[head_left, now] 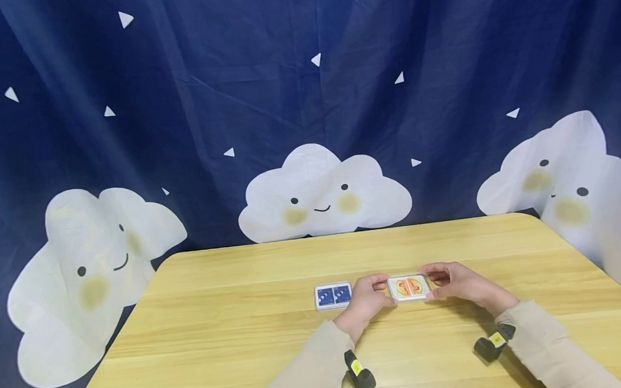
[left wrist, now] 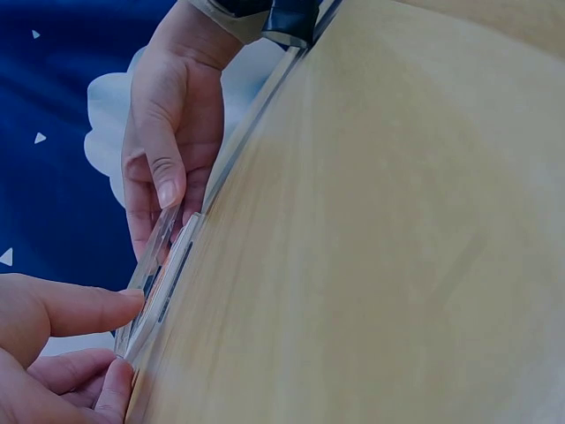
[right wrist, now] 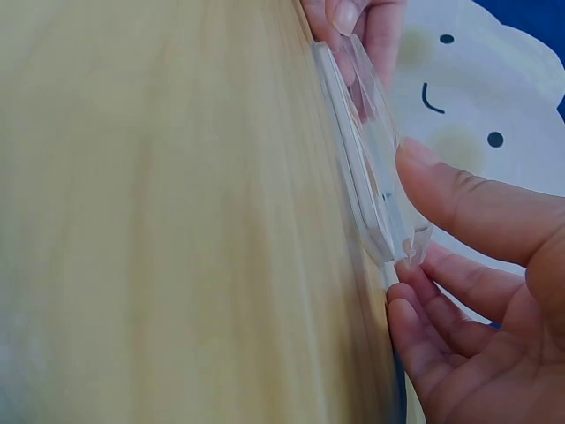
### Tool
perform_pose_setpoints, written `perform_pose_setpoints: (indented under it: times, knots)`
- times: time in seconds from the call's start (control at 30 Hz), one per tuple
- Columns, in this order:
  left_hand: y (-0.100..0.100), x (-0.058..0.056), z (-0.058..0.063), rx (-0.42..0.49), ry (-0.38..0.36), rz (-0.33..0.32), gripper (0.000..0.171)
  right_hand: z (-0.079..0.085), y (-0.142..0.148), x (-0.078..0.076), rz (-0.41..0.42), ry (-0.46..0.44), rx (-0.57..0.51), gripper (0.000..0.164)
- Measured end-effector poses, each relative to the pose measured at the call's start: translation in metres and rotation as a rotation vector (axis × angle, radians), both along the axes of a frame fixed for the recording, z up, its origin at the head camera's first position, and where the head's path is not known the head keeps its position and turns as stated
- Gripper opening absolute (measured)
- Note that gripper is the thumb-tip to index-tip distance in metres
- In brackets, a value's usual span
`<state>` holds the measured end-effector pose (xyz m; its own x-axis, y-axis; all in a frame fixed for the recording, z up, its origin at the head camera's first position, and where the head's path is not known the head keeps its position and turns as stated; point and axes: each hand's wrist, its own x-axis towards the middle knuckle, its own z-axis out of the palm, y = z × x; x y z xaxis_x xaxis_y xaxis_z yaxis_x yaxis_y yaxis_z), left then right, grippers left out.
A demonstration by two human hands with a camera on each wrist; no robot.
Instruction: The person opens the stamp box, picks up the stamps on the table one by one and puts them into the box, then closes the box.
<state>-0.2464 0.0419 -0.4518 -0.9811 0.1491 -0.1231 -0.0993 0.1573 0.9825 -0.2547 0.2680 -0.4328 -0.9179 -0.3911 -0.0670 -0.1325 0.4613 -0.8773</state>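
Both hands are at a small flat case of cards with an orange print (head_left: 410,287) on the wooden table. My left hand (head_left: 365,302) pinches the left end of a clear plastic lid (left wrist: 155,240) between thumb and fingers. At the other end, my right hand (head_left: 464,283) pinches the same lid. Seen edge-on in the right wrist view, the lid stands tilted against the white-edged case bottom (right wrist: 353,159), with a narrow gap between them. Just left of the left hand lies a second clear case with blue cards (head_left: 333,296).
The light wooden table (head_left: 233,329) ends at a far edge before a dark blue curtain (head_left: 281,71) printed with white clouds and triangles. Each wrist carries a black strapped device, which hangs low over the tabletop.
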Motion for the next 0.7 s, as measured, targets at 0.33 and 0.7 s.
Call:
perform_pose_setpoints:
  times: [0.33, 0.7]
  knots:
    - [0.0017, -0.0008, 0.0003, 0.014, 0.003, 0.008, 0.060, -0.0022, -0.0015, -0.0009, 0.007, -0.012, -0.033, 0.061]
    - [0.0018, -0.0006, -0.0002, 0.027, -0.016, 0.013, 0.060, -0.0041, -0.0024, -0.0006, 0.025, -0.025, -0.076, 0.060]
